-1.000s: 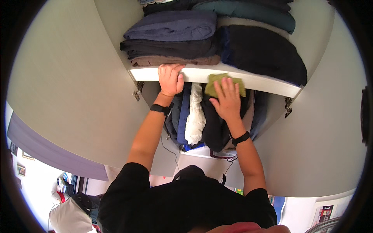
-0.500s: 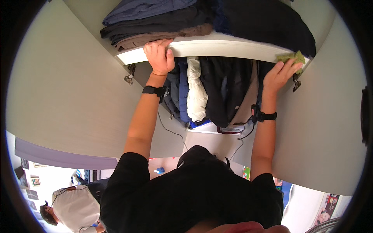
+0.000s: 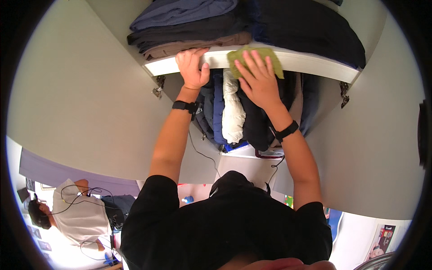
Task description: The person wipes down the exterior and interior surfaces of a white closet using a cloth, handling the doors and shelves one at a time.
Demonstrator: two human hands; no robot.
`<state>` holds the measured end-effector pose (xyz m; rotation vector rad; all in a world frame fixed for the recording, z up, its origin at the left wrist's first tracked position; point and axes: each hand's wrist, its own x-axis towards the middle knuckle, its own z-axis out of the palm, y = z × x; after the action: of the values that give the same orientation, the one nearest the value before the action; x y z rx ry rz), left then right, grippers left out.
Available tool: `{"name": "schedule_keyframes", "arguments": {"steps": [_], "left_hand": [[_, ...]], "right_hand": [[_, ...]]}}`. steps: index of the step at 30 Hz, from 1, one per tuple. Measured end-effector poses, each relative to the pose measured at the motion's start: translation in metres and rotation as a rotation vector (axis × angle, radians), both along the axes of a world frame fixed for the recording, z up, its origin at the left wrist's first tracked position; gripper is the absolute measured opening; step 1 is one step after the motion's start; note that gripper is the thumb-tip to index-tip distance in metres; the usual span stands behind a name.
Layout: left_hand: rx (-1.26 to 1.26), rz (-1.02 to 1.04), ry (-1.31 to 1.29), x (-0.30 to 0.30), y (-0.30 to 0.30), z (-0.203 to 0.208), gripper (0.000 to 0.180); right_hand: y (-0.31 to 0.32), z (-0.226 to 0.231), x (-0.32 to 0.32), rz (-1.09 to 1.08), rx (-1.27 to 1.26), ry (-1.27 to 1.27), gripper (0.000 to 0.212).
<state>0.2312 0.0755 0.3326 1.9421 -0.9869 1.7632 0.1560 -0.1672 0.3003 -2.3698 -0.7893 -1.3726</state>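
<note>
My left hand (image 3: pixel 192 71) grips the front edge of a white wardrobe shelf (image 3: pixel 315 64), fingers over the top and thumb against the front. Near the middle of that edge, a green cleaning cloth (image 3: pixel 276 66) lies flat under my right hand (image 3: pixel 261 85), which holds it against the shelf with outstretched fingers. On the shelf, folded brown, black and dark blue clothes (image 3: pixel 189 27) are stacked at left. A large dark garment (image 3: pixel 310 36) lies at right. Below hang several coats, among them a white puffy jacket (image 3: pixel 233 117); my right hand and forearm partly cover them.
Wardrobe doors stand open at left (image 3: pixel 81 103) and right (image 3: pixel 373 135), with metal hinges (image 3: pixel 344 94) near the shelf ends. A thin cable (image 3: pixel 202 153) hangs by my left arm. Another person (image 3: pixel 76 207) in a light shirt is behind at lower left.
My right hand has slid the cloth from the shelf's right end leftward to its middle, the cloth now spread flatter. My left hand keeps its hold. The person behind has shifted.
</note>
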Motion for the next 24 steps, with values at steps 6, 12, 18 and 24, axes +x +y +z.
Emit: {"name": "schedule_keyframes", "arguments": {"steps": [6,12,18,24], "left_hand": [[-0.033,-0.266,0.329,-0.028,0.021,0.021,0.053],[0.01,-0.329,0.591,-0.042,0.036,0.033,0.05],[0.022,-0.227,0.543,-0.042,0.034,0.03,0.039],[-0.029,-0.135,0.661,-0.052,0.017,0.044,0.034]], "right_hand": [[0.062,0.016,0.019,0.191,-0.22,-0.067,0.053],[0.125,0.008,0.05,0.317,-0.355,-0.078,0.048],[0.173,0.005,0.057,0.723,0.104,0.356,0.046],[0.18,-0.012,0.062,0.437,0.004,0.261,0.047]]}}
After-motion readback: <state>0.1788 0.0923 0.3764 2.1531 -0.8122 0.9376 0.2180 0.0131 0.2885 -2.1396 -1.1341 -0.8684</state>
